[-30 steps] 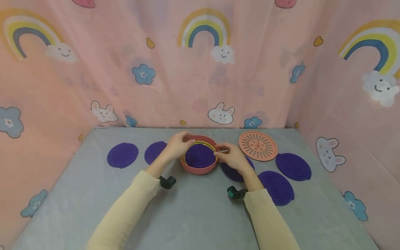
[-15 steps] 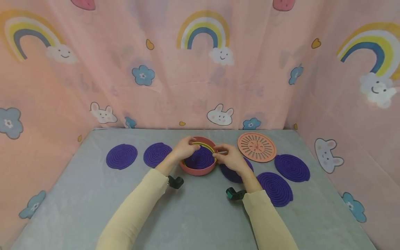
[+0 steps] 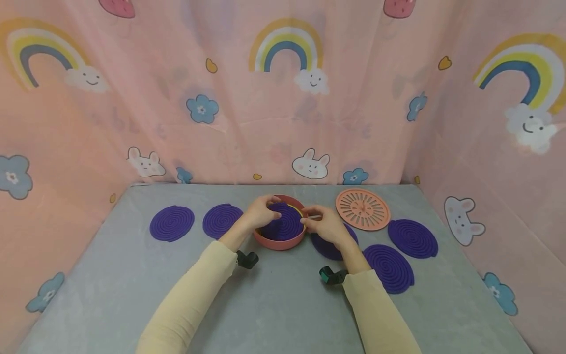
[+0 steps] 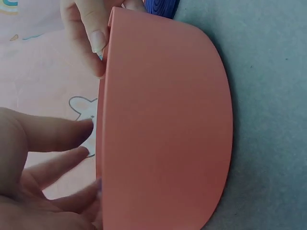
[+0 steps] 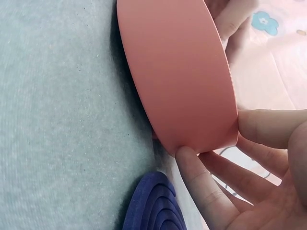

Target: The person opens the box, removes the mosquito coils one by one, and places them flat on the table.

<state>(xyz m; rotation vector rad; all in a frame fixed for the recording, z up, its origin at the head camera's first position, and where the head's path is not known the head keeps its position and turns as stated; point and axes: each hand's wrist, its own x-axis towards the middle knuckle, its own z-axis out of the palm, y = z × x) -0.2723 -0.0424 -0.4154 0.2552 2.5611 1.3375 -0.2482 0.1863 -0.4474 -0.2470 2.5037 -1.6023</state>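
A round coral-pink holder (image 3: 279, 244) with a yellow inner edge stands at the table's back middle. Inside it lies a purple spiral-ribbed coaster (image 3: 287, 224), its left edge tilted up. My left hand (image 3: 260, 212) reaches over the holder's left side and pinches that coaster, thumb across its top face. On the right, my right hand (image 3: 326, 223) grips the holder's wall. In the right wrist view, the right hand (image 5: 261, 177) has its thumb at the rim and a fingertip against the outer wall. From the left wrist view, the holder's wall (image 4: 165, 110) mostly hides the coaster.
More purple coasters lie flat: two at left, a coaster (image 3: 171, 223) and another (image 3: 221, 220), and several at right, including one (image 3: 388, 268) by the right forearm. A coral slotted round lid (image 3: 362, 209) lies at back right. A pink printed curtain (image 3: 283, 123) borders the grey table (image 3: 274, 305).
My left hand has moved right, farther over the holder, its thumb now on the coaster. The coaster's left edge has come up, covering part of the yellow edge. My right hand stays put.
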